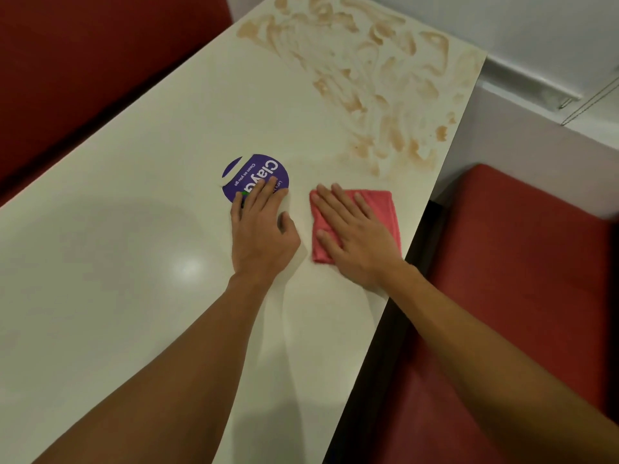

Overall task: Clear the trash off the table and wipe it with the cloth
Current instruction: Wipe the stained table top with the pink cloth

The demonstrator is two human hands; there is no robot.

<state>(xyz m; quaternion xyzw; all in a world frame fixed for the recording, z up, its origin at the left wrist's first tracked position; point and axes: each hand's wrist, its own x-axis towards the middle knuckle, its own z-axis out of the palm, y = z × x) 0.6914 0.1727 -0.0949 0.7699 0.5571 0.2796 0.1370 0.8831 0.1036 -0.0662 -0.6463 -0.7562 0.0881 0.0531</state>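
The pink cloth [378, 209] is lying folded flat on the counter [134, 229], near its right edge and well short of the brown smears [378, 78] that are covering the far end. It is being pressed down by the right hand [358, 236], whose grip is lying open: the fingers are being spread straight across the fabric, with nothing curled round it. The left hand [264, 229] is being rested just beside the cloth, its grip likewise open and holding nothing, and its fingertips are touching a round purple label [258, 172]. Whether that label is stuck down or loose cannot be told.

The cloth is being judged soft, light and limp. It is likely to bunch or unfold if pushed from one corner. For wiping, it is best being driven by a flat palm over its middle, so that the folds are being pinned together. For lifting, the folded edge is being favoured as the place to pinch. The smears are looking streaky, so firm pressure is probably being called for.
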